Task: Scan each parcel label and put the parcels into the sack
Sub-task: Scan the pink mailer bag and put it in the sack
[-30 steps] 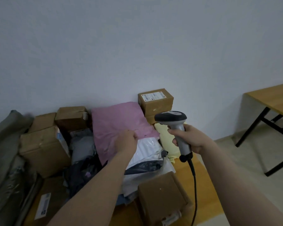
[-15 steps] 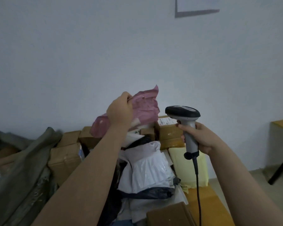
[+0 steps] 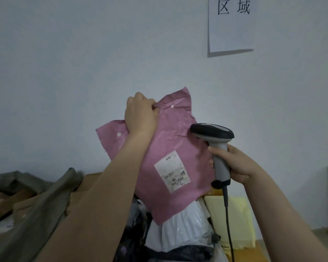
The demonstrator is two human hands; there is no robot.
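left hand (image 3: pixel 140 114) grip clamped on the top edge of pink parcel (image 3: pixel 174 140), held up above the pile (image 3: pixel 184 227) (label (image 3: pixel 172 171) faces camera). right hand (image 3: pixel 235 163) grip wrapped round scanner (image 3: pixel 212 133), just right of the label.

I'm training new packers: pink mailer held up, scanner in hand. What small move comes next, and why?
Probably the right hand should tip the scanner down toward the label: the left hand holds the pink mailer label side out, and the scanner head sits above the label.
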